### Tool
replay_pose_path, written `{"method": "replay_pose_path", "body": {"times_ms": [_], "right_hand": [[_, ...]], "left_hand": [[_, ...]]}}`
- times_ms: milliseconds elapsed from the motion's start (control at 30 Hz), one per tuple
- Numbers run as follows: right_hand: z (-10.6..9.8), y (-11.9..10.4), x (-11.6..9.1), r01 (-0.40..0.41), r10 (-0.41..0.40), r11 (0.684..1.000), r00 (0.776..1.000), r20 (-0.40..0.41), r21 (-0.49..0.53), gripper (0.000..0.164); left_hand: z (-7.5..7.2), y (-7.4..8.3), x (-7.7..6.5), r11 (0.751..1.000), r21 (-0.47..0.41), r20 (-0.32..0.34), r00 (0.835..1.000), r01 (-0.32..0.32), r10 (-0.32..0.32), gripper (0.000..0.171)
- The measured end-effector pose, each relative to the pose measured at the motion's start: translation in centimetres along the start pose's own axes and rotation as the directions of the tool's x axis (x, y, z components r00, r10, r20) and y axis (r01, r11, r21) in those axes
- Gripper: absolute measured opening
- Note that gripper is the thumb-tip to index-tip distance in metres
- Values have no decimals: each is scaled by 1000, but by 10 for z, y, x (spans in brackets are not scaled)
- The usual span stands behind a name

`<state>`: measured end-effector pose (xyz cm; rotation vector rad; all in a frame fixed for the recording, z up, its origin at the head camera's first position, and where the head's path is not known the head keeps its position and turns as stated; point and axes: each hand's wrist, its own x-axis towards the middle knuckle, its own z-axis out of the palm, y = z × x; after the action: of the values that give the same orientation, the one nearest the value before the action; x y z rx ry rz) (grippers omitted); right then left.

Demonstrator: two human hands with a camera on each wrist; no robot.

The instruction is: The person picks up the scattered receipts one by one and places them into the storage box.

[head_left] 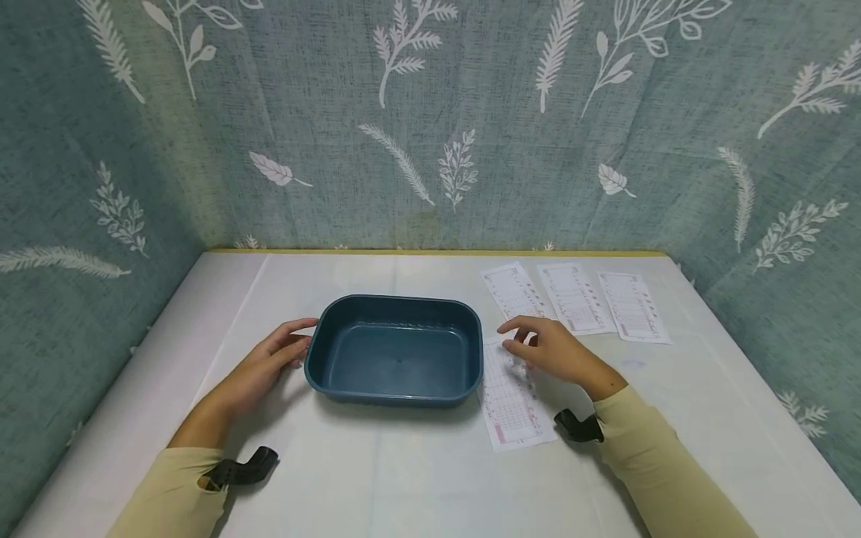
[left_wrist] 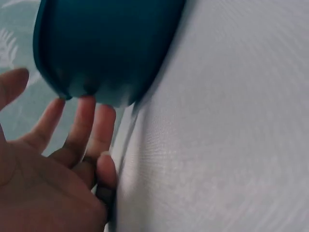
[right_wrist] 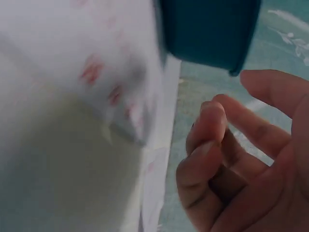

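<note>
A dark teal plastic basin [head_left: 398, 351] with rounded corners stands in the middle of the table, nothing inside it. At its left end is my left hand [head_left: 272, 359], fingers loosely extended. In the left wrist view its fingertips [left_wrist: 86, 104] reach the end wall of the basin [left_wrist: 108, 48]. My right hand [head_left: 548, 347] hovers off the basin's right end, above a printed paper sheet [head_left: 511, 407]. Its fingers are loosely bent with nothing between them. The right wrist view shows the thumb [right_wrist: 263, 84] close by the rim of the basin [right_wrist: 207, 34].
Three more printed sheets lie at the back right: a left one [head_left: 513, 288], a middle one [head_left: 575, 299] and a right one [head_left: 632, 306]. A leaf-patterned curtain [head_left: 323, 127] encloses the white table [head_left: 403, 478] at the back and sides. Each wrist wears a black device.
</note>
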<state>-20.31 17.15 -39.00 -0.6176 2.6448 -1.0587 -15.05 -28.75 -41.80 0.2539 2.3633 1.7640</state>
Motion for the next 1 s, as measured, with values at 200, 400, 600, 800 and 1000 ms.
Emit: {"method": "replay_pose_path", "body": {"times_ms": [200,400,600,800,1000], "right_hand": [[1,11,-2,12,-10,998,999,30,-60,41],[2,16,-1,-32,40,995,996,77,-95,51],[3,17,-1,-82,100,986,988,118,-145,65],[5,17,-2,-105,127,981,983,131,-163,74],[4,18,0,-120,145,973,982,120,-198,72]], "left_hand": [[-2,-12,-4,994,-78,103,991,-76,84,54],[-6,-17,-4,992,-82,126,986,-100,109,62],[-8,-17,-1,989,-89,137,982,-119,131,67],[-8,-17,-4,996,-25,126,989,-80,82,63],[-2,-13,-4,998,22,84,995,-50,48,55]]}}
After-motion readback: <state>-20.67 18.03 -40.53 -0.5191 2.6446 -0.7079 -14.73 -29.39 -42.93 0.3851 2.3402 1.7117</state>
